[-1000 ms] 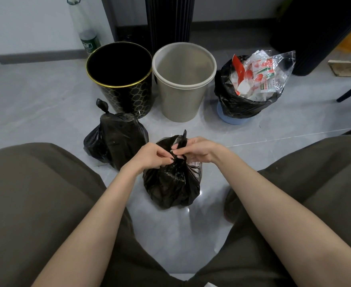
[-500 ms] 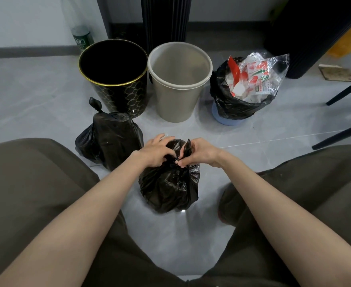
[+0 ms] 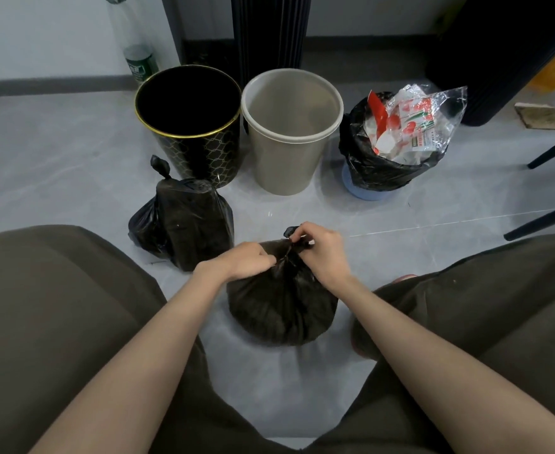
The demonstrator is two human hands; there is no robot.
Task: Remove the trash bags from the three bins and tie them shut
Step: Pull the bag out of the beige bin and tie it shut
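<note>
Two hands pinch black bag [image 3: 282,306] at its gathered neck: left hand [image 3: 248,260] curled low, right hand [image 3: 318,247] gripping the twisted end, apparently knotting. Tied bag [image 3: 184,224] sits beside it.

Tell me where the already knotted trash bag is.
In the head view, the knotted bag sits on the floor left of centre, just in front of the black bin.

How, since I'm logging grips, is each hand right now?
Left hand: closed, gripping the neck of the front black trash bag.
Right hand: closed, pinching that bag's twisted top.
</note>
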